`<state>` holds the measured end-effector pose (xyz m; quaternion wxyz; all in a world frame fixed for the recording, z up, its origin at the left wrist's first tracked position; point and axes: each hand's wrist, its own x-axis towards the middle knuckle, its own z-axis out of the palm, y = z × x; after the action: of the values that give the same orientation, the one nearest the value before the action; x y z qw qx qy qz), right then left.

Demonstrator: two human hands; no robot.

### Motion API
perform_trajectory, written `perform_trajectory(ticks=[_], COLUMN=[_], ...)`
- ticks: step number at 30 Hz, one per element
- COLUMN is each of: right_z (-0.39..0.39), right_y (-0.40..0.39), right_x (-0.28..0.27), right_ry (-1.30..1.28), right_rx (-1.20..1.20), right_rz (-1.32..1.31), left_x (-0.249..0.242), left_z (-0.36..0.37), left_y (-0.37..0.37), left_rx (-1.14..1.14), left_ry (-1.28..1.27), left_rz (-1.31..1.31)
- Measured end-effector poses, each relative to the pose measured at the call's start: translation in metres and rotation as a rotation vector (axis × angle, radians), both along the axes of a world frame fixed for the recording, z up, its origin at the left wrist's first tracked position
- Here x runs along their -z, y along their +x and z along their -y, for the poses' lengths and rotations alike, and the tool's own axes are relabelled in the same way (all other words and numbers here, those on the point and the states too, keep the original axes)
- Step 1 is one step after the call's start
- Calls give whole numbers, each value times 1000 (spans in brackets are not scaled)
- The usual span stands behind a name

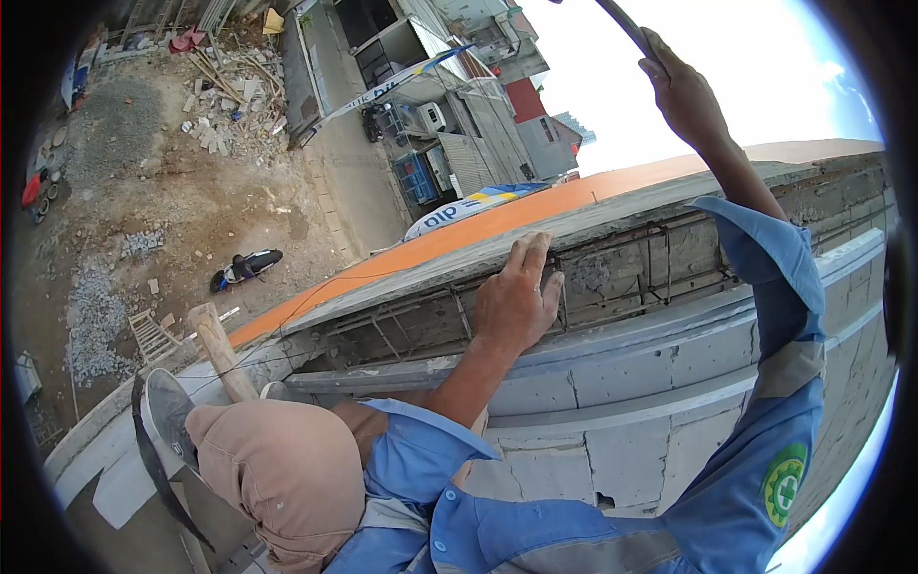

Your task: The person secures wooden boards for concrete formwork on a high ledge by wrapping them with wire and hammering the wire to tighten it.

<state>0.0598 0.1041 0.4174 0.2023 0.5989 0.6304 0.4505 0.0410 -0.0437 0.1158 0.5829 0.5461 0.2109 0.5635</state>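
My left hand (516, 298) lies flat on the top edge of a grey formwork plank (612, 215), fingers stretched out and close together, holding nothing. Behind the plank, rusty rebar (660, 258) runs along a concrete channel atop a wall of grey blocks (631, 421). My right hand (681, 88) is raised high against the sky, closed around a dark, slightly curved bar (623, 21) that runs out of the top of the view. Both arms wear blue sleeves; a green cross badge (784, 486) shows on the right one. My bent knee (277, 464) in tan trousers is at lower left.
My grey shoe (161, 413) rests on the wall ledge beside a wooden post (218, 346). Far below lies a dirt yard with rubble (229, 96), gravel and a parked motorbike (245, 269). An orange sheet (497, 222) and buildings stand beyond the wall.
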Motion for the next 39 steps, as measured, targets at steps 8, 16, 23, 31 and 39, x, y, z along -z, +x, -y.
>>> perform_trajectory(ticks=[8,16,23,31,39], right_z=[1,11,16,130,265], right_y=[-19,-7,-16,-95,-46], right_x=[0,13,3,4,135], right_ry=[-412,-71,-530,-141,-120], right_rx=[486,165,602,1,-180], right_rz=[147,21,204,-135,-1173], left_x=[3,8,7,5,43], left_z=[-1,1,2,-1,-19], left_y=[8,15,5,8,11], left_rx=[-123,-154,-97,-76,31], left_ry=[76,51,4,2,88], left_rz=[7,77,50,140,101])
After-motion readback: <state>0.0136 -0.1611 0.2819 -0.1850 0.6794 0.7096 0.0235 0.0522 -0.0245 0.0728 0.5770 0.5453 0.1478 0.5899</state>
